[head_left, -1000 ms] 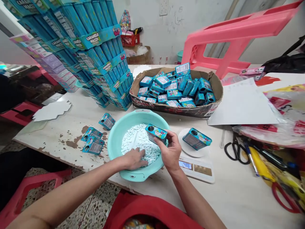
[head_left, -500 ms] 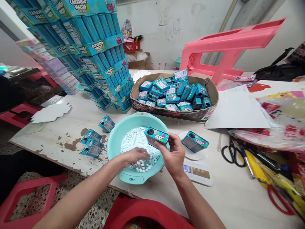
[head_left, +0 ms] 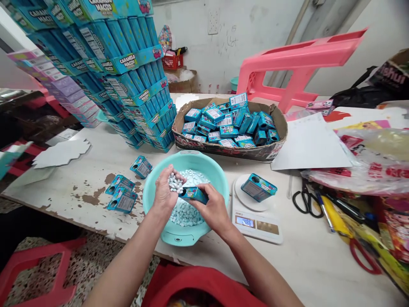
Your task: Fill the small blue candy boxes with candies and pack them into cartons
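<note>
Cupped over the turquoise basin [head_left: 150,213], my left hand [head_left: 164,192] holds a heap of small pale candies [head_left: 174,182]. My right hand [head_left: 212,204] grips a blue candy box [head_left: 194,194], tilted so its round hole faces the heap, touching or nearly touching it. More loose candies [head_left: 187,215] lie in the basin below. To the right, another blue box [head_left: 258,187] stands on the round plate of a white digital scale [head_left: 255,228]. Several more blue boxes [head_left: 123,200] sit on the table left of the basin.
A cardboard tray [head_left: 220,150] full of blue boxes stands behind the basin. Stacked display cartons [head_left: 134,81] rise at the left. Black-handled scissors [head_left: 308,204], pens and plastic bags [head_left: 377,166] lie at the right. A pink stool [head_left: 300,64] stands behind.
My left hand has risen from the basin with a handful of candies and turned palm up. My right hand has lowered and tilted the box toward it. The view has shifted slightly.
</note>
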Demonstrator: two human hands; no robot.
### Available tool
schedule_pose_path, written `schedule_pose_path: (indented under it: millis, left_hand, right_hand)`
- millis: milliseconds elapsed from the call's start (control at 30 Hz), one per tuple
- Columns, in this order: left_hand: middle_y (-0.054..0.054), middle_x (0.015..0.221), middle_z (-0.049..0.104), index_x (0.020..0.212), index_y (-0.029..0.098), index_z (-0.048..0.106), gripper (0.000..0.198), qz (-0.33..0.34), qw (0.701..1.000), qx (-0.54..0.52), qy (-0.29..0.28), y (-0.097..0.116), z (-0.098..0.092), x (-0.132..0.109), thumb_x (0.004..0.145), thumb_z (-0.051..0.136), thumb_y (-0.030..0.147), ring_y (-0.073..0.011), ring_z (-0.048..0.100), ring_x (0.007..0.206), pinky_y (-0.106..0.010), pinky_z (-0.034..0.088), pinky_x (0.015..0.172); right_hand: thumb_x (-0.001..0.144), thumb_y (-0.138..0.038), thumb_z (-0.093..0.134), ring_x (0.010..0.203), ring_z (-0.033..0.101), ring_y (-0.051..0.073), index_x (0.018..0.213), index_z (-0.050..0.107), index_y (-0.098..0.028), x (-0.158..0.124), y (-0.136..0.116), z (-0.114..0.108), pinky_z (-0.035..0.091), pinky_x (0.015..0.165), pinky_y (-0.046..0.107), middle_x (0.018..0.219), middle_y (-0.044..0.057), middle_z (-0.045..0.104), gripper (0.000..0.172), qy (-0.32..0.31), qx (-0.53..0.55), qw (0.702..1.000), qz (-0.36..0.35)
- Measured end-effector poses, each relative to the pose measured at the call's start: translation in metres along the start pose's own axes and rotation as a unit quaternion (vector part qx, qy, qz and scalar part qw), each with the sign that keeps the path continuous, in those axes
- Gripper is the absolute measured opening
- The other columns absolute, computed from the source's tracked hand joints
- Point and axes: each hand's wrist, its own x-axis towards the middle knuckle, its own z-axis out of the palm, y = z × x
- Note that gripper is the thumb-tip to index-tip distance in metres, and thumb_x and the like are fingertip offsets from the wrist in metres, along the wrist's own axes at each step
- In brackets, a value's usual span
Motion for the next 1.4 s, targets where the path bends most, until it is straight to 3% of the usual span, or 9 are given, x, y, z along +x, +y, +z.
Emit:
schedule_pose_path:
  millis: [67, 267, 433, 600, 867, 1067, 1233, 1333, 1400]
  left_hand:
    - [0.004, 0.058, 0.052, 0.065, 0.015, 0.049, 0.026, 0.037, 0.999, 0.018, -0.007, -0.004, 0.002, 0.001, 0.070, 0.070, 0.030, -0.0094, 0.054, 0.054, -0.026, 0.051, 0.060]
    - [0.004, 0.062, 0.054, 0.068, 0.015, 0.051, 0.027, 0.100, 0.993, 0.059, 0.003, -0.008, 0.002, 0.001, 0.066, 0.073, 0.031, -0.0089, 0.055, 0.053, -0.023, 0.048, 0.056]
    - [0.003, 0.061, 0.055, 0.076, 0.015, 0.053, 0.030, 0.079, 0.991, 0.109, 0.003, -0.005, 0.008, -0.004, 0.067, 0.071, 0.037, -0.0123, 0.058, 0.054, -0.024, 0.048, 0.052]
    - [0.004, 0.058, 0.054, 0.072, 0.016, 0.052, 0.029, 0.081, 0.992, 0.100, -0.013, -0.004, 0.010, -0.007, 0.069, 0.069, 0.038, -0.0098, 0.056, 0.051, -0.024, 0.049, 0.054]
    - [0.001, 0.062, 0.057, 0.066, 0.014, 0.056, 0.026, 0.130, 0.985, 0.115, -0.021, -0.005, 0.012, -0.010, 0.074, 0.066, 0.036, -0.0114, 0.059, 0.058, -0.026, 0.050, 0.062]
    - [-0.001, 0.062, 0.059, 0.063, 0.013, 0.059, 0.028, 0.084, 0.991, 0.102, -0.030, -0.005, 0.018, -0.012, 0.073, 0.066, 0.039, -0.0134, 0.059, 0.059, -0.031, 0.051, 0.067]
    - [-0.001, 0.069, 0.060, 0.067, 0.015, 0.056, 0.028, 0.090, 0.990, 0.113, -0.007, 0.006, -0.001, 0.011, 0.072, 0.064, 0.042, -0.0158, 0.061, 0.069, -0.035, 0.050, 0.076]
    - [-0.004, 0.080, 0.063, 0.075, 0.016, 0.060, 0.026, 0.066, 0.951, 0.301, -0.003, 0.003, -0.026, 0.033, 0.070, 0.063, 0.042, -0.0193, 0.061, 0.077, -0.035, 0.049, 0.075]
    - [-0.007, 0.086, 0.065, 0.077, 0.017, 0.062, 0.024, 0.039, 0.879, 0.469, -0.081, -0.012, -0.039, 0.041, 0.070, 0.062, 0.040, -0.0233, 0.060, 0.083, -0.037, 0.047, 0.078]
  right_hand:
    - [0.071, -0.026, 0.071, 0.092, 0.059, 0.022, 0.095, 0.059, -0.023, 0.001, -0.002, 0.002, 0.045, 0.082, 0.034, 0.095, 0.003, 0.064, 0.026, 0.006, 0.011, 1.000, -0.003]
    - [0.070, -0.023, 0.071, 0.093, 0.059, 0.021, 0.097, 0.060, -0.023, -0.001, -0.007, 0.001, 0.045, 0.082, 0.033, 0.095, 0.003, 0.063, 0.029, 0.025, 0.026, 0.999, 0.000]
    - [0.069, -0.023, 0.072, 0.092, 0.059, 0.021, 0.097, 0.061, -0.023, -0.002, -0.007, 0.001, 0.045, 0.082, 0.033, 0.095, 0.002, 0.064, 0.030, 0.020, 0.040, 0.999, 0.007]
    - [0.069, -0.026, 0.073, 0.094, 0.059, 0.022, 0.097, 0.061, -0.023, -0.002, -0.008, -0.001, 0.044, 0.085, 0.035, 0.096, 0.002, 0.065, 0.030, 0.025, 0.047, 0.998, 0.026]
    - [0.069, -0.026, 0.074, 0.093, 0.059, 0.021, 0.095, 0.061, -0.023, 0.000, -0.005, -0.002, 0.044, 0.085, 0.034, 0.095, 0.002, 0.065, 0.030, 0.040, 0.069, 0.996, 0.031]
    - [0.068, -0.026, 0.074, 0.093, 0.059, 0.021, 0.095, 0.062, -0.022, 0.002, 0.001, 0.001, 0.044, 0.085, 0.034, 0.095, 0.002, 0.065, 0.030, 0.040, 0.099, 0.993, 0.045]
    - [0.064, -0.026, 0.077, 0.090, 0.059, 0.020, 0.096, 0.062, -0.022, 0.006, 0.007, -0.013, 0.046, 0.083, 0.034, 0.094, 0.002, 0.066, 0.035, 0.057, 0.157, 0.983, 0.074]
    - [0.063, -0.025, 0.079, 0.086, 0.060, 0.019, 0.098, 0.062, -0.023, 0.008, 0.012, -0.031, 0.048, 0.080, 0.033, 0.093, 0.001, 0.065, 0.039, 0.078, 0.209, 0.973, 0.065]
    - [0.062, -0.024, 0.080, 0.084, 0.060, 0.018, 0.098, 0.062, -0.023, 0.010, 0.015, -0.038, 0.048, 0.078, 0.032, 0.092, 0.001, 0.065, 0.041, 0.092, 0.246, 0.964, 0.040]
